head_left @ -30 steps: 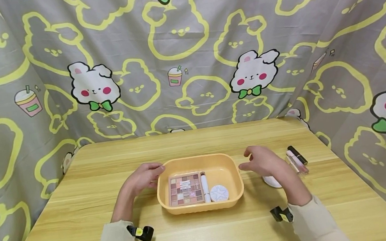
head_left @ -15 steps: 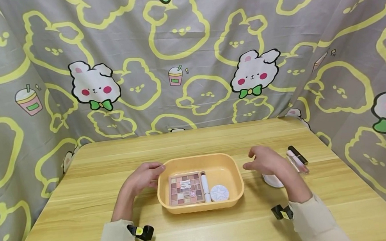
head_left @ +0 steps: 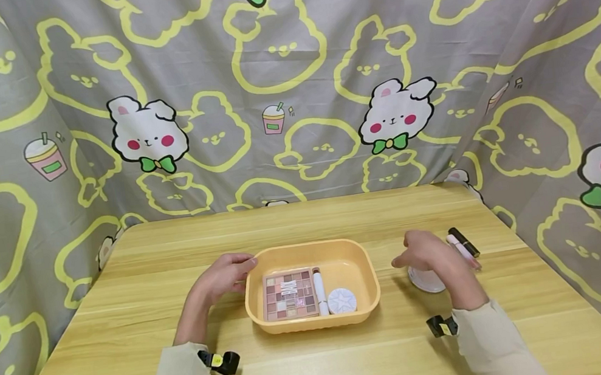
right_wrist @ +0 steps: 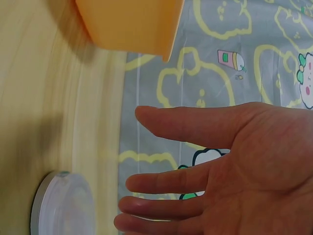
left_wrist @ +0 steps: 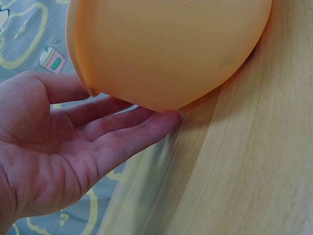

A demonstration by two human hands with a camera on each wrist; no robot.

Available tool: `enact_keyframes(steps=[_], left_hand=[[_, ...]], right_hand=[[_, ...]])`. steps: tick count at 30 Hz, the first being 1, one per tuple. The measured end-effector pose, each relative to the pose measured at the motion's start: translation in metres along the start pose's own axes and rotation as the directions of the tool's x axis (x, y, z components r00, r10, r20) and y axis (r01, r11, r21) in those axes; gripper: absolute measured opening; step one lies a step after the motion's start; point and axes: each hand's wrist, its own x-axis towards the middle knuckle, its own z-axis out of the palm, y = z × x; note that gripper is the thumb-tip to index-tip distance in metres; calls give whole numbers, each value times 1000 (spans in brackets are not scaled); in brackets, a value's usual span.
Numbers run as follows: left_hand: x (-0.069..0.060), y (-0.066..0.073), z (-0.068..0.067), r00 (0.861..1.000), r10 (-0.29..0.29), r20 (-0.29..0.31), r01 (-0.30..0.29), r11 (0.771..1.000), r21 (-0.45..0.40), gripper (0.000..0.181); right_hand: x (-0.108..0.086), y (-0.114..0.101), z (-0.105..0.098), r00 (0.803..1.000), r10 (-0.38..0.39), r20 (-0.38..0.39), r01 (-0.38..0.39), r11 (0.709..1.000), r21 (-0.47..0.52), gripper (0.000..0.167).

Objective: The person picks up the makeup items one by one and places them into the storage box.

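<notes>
A yellow plastic basket point(head_left: 356, 273) stands on the table, holding an eyeshadow palette point(head_left: 290, 295), a white tube point(head_left: 320, 292) and a round star-patterned case point(head_left: 342, 300). My left hand point(head_left: 226, 276) grips its left end; in the left wrist view the thumb of the hand point(left_wrist: 83, 137) is at the rim of the basket point(left_wrist: 171, 44), the fingers against its outer side. My right hand point(head_left: 425, 252), empty with fingers apart, hovers right of the basket, near a round white-rimmed item point(head_left: 428, 282). The right wrist view shows that hand point(right_wrist: 234, 166) facing the clear-topped item point(right_wrist: 68, 205).
Behind my right hand, a black tube point(head_left: 464, 242) and a pale pink tube point(head_left: 465, 245) lie on the wooden table point(head_left: 319, 369), partly hidden by the hand. A patterned grey curtain point(head_left: 319, 100) hangs around the table's back and sides.
My right hand has moved right, away from the basket's right end, and now covers more of the slim tubes. My left hand and the basket have stayed in place.
</notes>
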Motion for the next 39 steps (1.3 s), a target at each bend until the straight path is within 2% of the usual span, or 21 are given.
enact_keyframes(steps=[8, 13, 17, 23, 26, 29, 35, 39], left_hand=[[0, -2, -1, 1000, -6, -19, 6, 1000, 11, 48], [1, -4, -2, 1000, -4, -21, 4, 1000, 12, 48], [0, -4, -2, 1000, 4, -14, -4, 1000, 6, 48], [-1, -3, -2, 1000, 10, -10, -10, 1000, 2, 50], [0, -2, -1, 1000, 6, -13, -6, 1000, -1, 49], [0, -2, -1, 1000, 4, -14, -4, 1000, -1, 49], [1, -2, 0, 1000, 5, -17, -5, 1000, 8, 49], [0, -2, 0, 1000, 0, -23, 0, 1000, 8, 49]], right_hand=[[1, 7, -2, 996, 81, 26, -81, 996, -26, 61], [6, 10, -2, 985, 166, 49, -164, 985, -49, 64], [12, 13, -1, 967, 242, 75, -238, 969, -62, 71], [18, 15, 1, 918, 375, 125, -367, 926, -86, 82], [18, 15, 3, 905, 400, 141, -386, 915, -115, 83], [18, 17, 5, 904, 403, 146, -384, 913, -139, 82], [19, 20, 7, 922, 366, 126, -346, 925, -155, 75], [20, 20, 6, 927, 354, 127, -335, 931, -146, 75]])
